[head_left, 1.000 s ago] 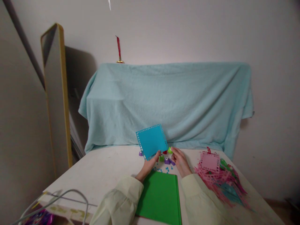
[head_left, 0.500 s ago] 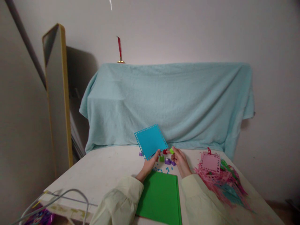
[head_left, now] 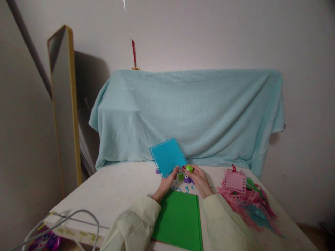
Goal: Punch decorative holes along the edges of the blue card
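My left hand (head_left: 164, 184) pinches the blue paper square (head_left: 168, 157) upright by its lower corner, while my right hand (head_left: 200, 179) grips the green punch (head_left: 189, 168) just right of that corner.

sheet (head_left: 167, 157) left of punch (head_left: 189, 168) | pad (head_left: 179, 219) before both | scraps (head_left: 244, 197) right

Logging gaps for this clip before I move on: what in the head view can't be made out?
- Whatever stands under the light blue blanket: fully draped.
- Small green punch in the right hand: too small to read its shape; fingers cover part.
- Purple punch: mostly behind the blue paper square held by the left hand.
- Green sheet: near edge cut by the frame and sleeves.
- Pink paper scraps: too tangled to count.
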